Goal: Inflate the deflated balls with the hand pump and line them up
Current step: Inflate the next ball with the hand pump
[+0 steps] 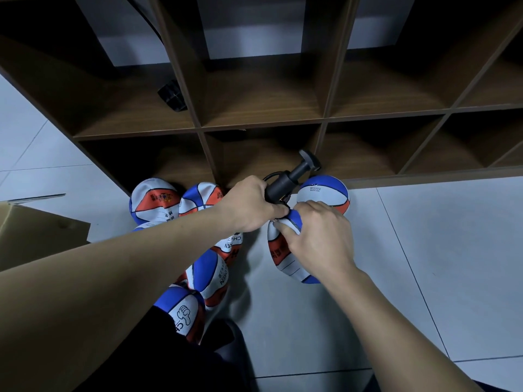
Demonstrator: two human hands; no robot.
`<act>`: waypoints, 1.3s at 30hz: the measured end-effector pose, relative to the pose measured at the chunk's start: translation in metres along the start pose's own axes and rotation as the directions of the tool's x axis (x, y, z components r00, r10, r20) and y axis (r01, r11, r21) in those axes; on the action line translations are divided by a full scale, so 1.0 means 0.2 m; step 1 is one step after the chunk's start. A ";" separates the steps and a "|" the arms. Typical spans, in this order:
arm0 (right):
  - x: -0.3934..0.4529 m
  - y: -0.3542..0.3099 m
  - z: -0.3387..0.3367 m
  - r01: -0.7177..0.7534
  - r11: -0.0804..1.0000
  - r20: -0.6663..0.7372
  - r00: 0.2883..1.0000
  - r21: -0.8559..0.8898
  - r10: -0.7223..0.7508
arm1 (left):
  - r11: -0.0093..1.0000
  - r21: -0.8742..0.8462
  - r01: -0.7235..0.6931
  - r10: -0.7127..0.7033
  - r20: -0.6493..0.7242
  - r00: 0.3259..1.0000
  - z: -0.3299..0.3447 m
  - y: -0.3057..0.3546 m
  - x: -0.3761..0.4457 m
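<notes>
The left hand (249, 206) grips the black pump (285, 179), its handle pointing toward two o'clock; the right hand (317, 236) pinches the flat ball (283, 256) on the floor (424, 264).

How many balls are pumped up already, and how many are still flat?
One round ball by the shelf looks pumped up. Now the left hand grips the pump while the right hand holds a flat ball, pump end at its top. A pile of flat balls, at least five, lies on the floor. No line-up yet.
</notes>
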State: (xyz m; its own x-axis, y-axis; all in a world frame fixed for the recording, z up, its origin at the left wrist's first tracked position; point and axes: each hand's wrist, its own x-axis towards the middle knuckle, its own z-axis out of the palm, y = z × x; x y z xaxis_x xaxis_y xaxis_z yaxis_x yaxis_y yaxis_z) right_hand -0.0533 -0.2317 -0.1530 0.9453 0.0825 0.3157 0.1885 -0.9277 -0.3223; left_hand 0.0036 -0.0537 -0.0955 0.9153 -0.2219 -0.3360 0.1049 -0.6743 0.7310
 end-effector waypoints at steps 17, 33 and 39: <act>-0.30 0.34 0.45 -0.336 0.919 0.552 0.816 0.209 0.173 | 0.823 0.532 -0.200 0.111 0.195 0.974 -0.04 -0.04 0.05; -0.13 0.38 -0.01 -0.642 0.429 0.489 0.764 0.635 0.421 | 0.696 0.647 -0.312 0.239 0.200 0.950 0.00 0.05 -0.01; 0.01 0.15 -0.32 -0.667 0.433 0.555 0.745 0.606 0.371 | 0.575 0.730 -0.370 0.300 0.233 0.925 0.14 0.09 -0.10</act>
State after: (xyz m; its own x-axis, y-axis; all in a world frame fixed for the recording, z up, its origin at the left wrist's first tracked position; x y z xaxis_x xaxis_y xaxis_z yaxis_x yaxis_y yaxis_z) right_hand -0.0641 -0.2822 -0.1041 0.9217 -0.0804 -0.3794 -0.3874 -0.2361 -0.8911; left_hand -0.0240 -0.0807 -0.0930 0.7877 -0.5717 -0.2296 -0.5624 -0.8194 0.1108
